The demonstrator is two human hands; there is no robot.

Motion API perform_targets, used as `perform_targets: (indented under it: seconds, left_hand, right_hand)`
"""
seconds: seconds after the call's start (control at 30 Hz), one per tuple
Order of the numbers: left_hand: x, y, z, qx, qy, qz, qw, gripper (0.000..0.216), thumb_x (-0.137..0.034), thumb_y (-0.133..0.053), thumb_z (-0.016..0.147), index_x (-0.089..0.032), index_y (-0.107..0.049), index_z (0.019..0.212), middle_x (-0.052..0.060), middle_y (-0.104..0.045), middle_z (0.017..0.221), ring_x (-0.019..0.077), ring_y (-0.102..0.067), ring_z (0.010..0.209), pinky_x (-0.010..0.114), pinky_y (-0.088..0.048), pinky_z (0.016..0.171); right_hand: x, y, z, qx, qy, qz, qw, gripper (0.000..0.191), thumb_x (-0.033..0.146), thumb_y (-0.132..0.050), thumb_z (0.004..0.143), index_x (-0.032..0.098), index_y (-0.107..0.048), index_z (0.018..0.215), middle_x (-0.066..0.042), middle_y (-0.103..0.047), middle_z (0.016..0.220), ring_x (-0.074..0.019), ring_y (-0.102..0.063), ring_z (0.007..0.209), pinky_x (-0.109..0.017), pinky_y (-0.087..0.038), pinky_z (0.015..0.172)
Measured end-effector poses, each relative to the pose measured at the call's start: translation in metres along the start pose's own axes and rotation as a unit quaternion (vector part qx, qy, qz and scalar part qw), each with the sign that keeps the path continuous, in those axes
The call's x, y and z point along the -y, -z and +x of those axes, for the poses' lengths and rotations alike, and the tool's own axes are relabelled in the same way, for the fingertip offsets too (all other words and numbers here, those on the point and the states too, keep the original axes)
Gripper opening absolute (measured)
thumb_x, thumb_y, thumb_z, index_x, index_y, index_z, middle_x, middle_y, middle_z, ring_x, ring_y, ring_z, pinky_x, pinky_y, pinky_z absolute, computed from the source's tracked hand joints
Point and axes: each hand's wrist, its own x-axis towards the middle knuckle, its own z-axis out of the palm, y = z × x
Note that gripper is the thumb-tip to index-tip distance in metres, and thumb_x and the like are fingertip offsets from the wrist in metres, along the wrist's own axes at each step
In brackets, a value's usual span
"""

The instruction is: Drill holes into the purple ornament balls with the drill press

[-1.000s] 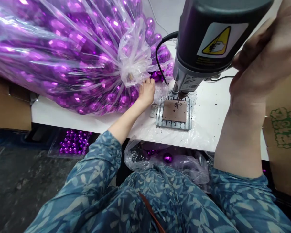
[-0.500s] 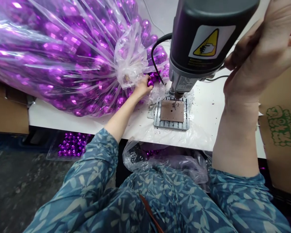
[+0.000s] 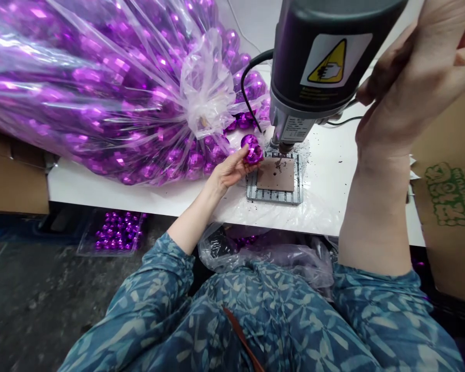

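My left hand (image 3: 232, 170) pinched a purple faceted ball (image 3: 254, 154) at the fingertips; second ball (image 3: 248, 139) right behind, couldn't tell if held. Round, no long axis: it sat just left of the drill chuck (image 3: 285, 148), by the brown plate's (image 3: 281, 181) far-left corner. Left was nearer; my right hand (image 3: 422, 93) was beside the drill head (image 3: 290, 57), grip hidden. Yellow hand-warning triangle (image 3: 336, 61); small print, green carton (image 3: 449, 232) lettering unreadable.

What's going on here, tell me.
A person's left hand holds a shiny purple ball, perhaps two, beside the brown board under a drilling machine. The right hand is raised beside the machine; what it grips is hidden. Dark shavings lie on and around the board. A bulging, knotted clear bag of purple balls rests left on the white table.
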Motion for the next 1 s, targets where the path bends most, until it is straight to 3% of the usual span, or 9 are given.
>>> perform_targets:
  seconds: [0.13, 0.23, 0.37, 0.47, 0.53, 0.63, 0.8, 1.0]
  left_hand:
    - [0.008, -0.008, 0.001, -0.059, -0.018, -0.048, 0.997, 0.007, -0.018, -0.077, 0.098, -0.016, -0.076, 0.091, 0.000, -0.080, 0.087, 0.0129, -0.079, 0.090, 0.033, -0.068, 0.101]
    - [0.009, -0.009, 0.005, -0.094, -0.028, -0.070, 0.993, 0.012, -0.025, -0.075, 0.102, -0.017, -0.077, 0.094, 0.002, -0.081, 0.090, 0.0152, -0.080, 0.096, 0.034, -0.068, 0.099]
    - [0.010, -0.008, 0.001, -0.053, -0.006, -0.037, 0.998, 0.031, -0.047, -0.076, 0.101, -0.016, -0.079, 0.105, 0.010, -0.084, 0.100, 0.0199, -0.081, 0.098, 0.031, -0.067, 0.091]
    - [0.021, -0.008, -0.006, -0.017, -0.044, -0.003, 0.999, 0.034, -0.041, -0.088, 0.091, -0.018, -0.076, 0.113, 0.007, -0.084, 0.110, 0.0180, -0.080, 0.097, 0.031, -0.067, 0.090]
    - [0.033, -0.007, -0.008, -0.012, -0.079, 0.031, 0.996, 0.051, -0.035, -0.097, 0.079, -0.020, -0.073, 0.121, 0.006, -0.083, 0.116, 0.0185, -0.080, 0.102, 0.033, -0.066, 0.096]
    - [0.052, -0.004, -0.004, -0.025, -0.120, 0.088, 0.989, 0.067, -0.042, -0.103, 0.070, -0.020, -0.069, 0.123, 0.007, -0.083, 0.119, 0.0221, -0.079, 0.112, 0.039, -0.064, 0.105]
    - [0.068, 0.000, 0.010, -0.002, -0.169, 0.176, 0.970, 0.067, -0.054, -0.097, 0.077, -0.019, -0.068, 0.126, 0.011, -0.081, 0.128, 0.0267, -0.077, 0.124, 0.047, -0.060, 0.117]
    - [0.073, -0.004, 0.021, 0.009, -0.218, 0.273, 0.937, 0.066, -0.046, -0.095, 0.080, -0.020, -0.066, 0.134, 0.012, -0.080, 0.132, 0.0268, -0.078, 0.120, 0.045, -0.063, 0.110]
  right_hand:
    - [0.008, 0.003, -0.003, 0.006, -0.016, -0.047, 0.999, 0.094, 0.094, -0.050, 0.047, 0.011, -0.023, 0.083, 0.003, -0.021, 0.062, 0.0020, -0.038, 0.051, -0.019, -0.022, 0.057]
    - [0.009, 0.003, -0.003, 0.001, -0.017, -0.044, 0.999, 0.094, 0.094, -0.049, 0.047, 0.011, -0.023, 0.083, 0.003, -0.022, 0.062, 0.0028, -0.038, 0.051, -0.019, -0.023, 0.057]
    - [0.011, 0.002, -0.004, -0.003, -0.022, -0.055, 0.998, 0.091, 0.093, -0.048, 0.048, 0.012, -0.022, 0.081, 0.003, -0.021, 0.059, 0.0025, -0.036, 0.050, -0.018, -0.022, 0.056]
    - [0.014, 0.000, -0.005, -0.007, -0.025, -0.062, 0.998, 0.090, 0.092, -0.047, 0.046, 0.012, -0.024, 0.081, 0.003, -0.021, 0.058, 0.0032, -0.037, 0.051, -0.017, -0.026, 0.057]
    - [0.015, -0.001, -0.006, -0.004, -0.033, -0.061, 0.998, 0.092, 0.092, -0.045, 0.043, 0.012, -0.025, 0.082, 0.004, -0.020, 0.058, 0.0039, -0.036, 0.052, -0.017, -0.028, 0.057]
    - [0.015, -0.002, -0.005, -0.004, -0.033, -0.048, 0.998, 0.092, 0.092, -0.042, 0.042, 0.012, -0.024, 0.082, 0.004, -0.017, 0.058, 0.0043, -0.034, 0.051, -0.015, -0.026, 0.057]
    - [0.011, 0.000, -0.004, -0.005, -0.019, -0.043, 0.999, 0.090, 0.091, -0.044, 0.045, 0.012, -0.022, 0.081, 0.004, -0.016, 0.057, 0.0057, -0.036, 0.052, -0.011, -0.025, 0.060]
    - [0.012, -0.001, -0.004, -0.011, -0.009, -0.037, 0.999, 0.088, 0.091, -0.045, 0.045, 0.014, -0.020, 0.077, 0.004, -0.021, 0.056, 0.0047, -0.033, 0.051, -0.014, -0.021, 0.059]
